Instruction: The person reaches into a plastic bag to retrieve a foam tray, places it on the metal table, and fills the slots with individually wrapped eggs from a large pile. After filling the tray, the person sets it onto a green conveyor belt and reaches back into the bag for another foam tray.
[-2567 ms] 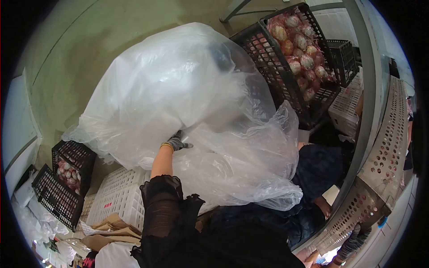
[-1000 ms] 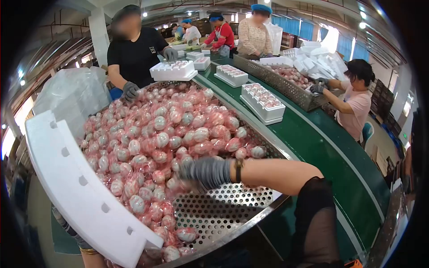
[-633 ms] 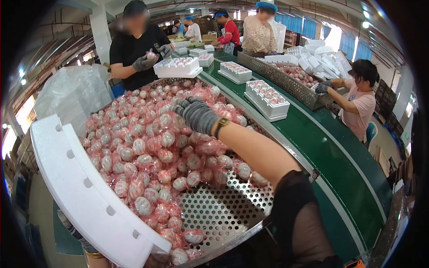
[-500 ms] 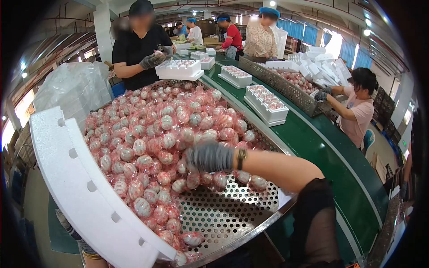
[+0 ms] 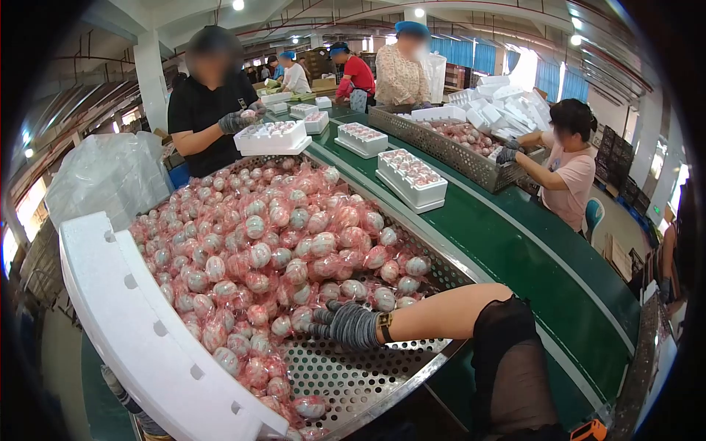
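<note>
My right hand (image 5: 346,325), in a grey striped glove, reaches low over a large heap of egg-like balls in clear and red wrappers (image 5: 254,257). Its fingers are spread and touch the near edge of the heap, beside bare perforated metal; no ball shows clearly in its grasp. At the lower left, my gloved left hand (image 5: 121,393) lies against the outer side of a long white foam box (image 5: 158,331), which it seems to hold; the box hides most of its fingers. The box leans along the left side of the perforated metal basin (image 5: 353,382).
Filled white foam trays (image 5: 412,176) stand on the green conveyor (image 5: 507,250) along the basin's right side. Across from me, a person in black (image 5: 209,110) handles a tray. At right, a person in pink (image 5: 573,169) works at another metal bin (image 5: 448,151) beside piled foam lids (image 5: 507,106).
My right hand has drawn back towards me, from the heap to its near edge, and its fingers have spread. The view has shifted slightly. My left hand stays beside the foam box.
</note>
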The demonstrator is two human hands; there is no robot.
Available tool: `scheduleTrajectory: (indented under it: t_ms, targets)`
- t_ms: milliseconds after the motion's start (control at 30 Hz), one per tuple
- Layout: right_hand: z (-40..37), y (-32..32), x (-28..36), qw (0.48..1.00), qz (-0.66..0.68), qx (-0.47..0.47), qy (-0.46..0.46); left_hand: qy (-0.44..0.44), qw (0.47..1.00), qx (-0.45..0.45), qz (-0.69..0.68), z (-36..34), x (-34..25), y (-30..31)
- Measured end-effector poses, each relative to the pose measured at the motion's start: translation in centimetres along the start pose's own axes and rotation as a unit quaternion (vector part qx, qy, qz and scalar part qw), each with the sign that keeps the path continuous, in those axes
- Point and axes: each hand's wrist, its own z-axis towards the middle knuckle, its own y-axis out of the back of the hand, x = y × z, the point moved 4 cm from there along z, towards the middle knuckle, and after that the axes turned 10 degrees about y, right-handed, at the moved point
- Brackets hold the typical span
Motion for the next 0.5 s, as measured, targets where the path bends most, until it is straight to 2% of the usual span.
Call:
scheduleTrajectory:
  t_ms: [100,233,333,467,500]
  targets:
    - [-1.2,0.1,0.0,0.996,-0.079,-0.025,0.014,-0.003,1.000,-0.003,0.002,0.1,0.3,0.1]
    - [-1.3,-1.7,-1.3,0.992,-0.094,-0.076,0.016,-0.002,1.000,-0.009,0.004,0.5,0.7,0.4]
    - [-1.2,-2.8,-2.7,0.983,-0.149,-0.090,0.060,-0.002,1.000,-0.015,0.003,1.0,0.8,0.1]
    - [-1.5,1.5,-2.9,0.996,0.028,-0.051,0.068,0.004,1.000,-0.015,-0.004,1.2,1.1,0.0]
    - [-1.7,2.4,-3.2,0.994,0.057,-0.070,0.066,0.007,1.000,-0.018,-0.008,1.3,1.2,0.0]
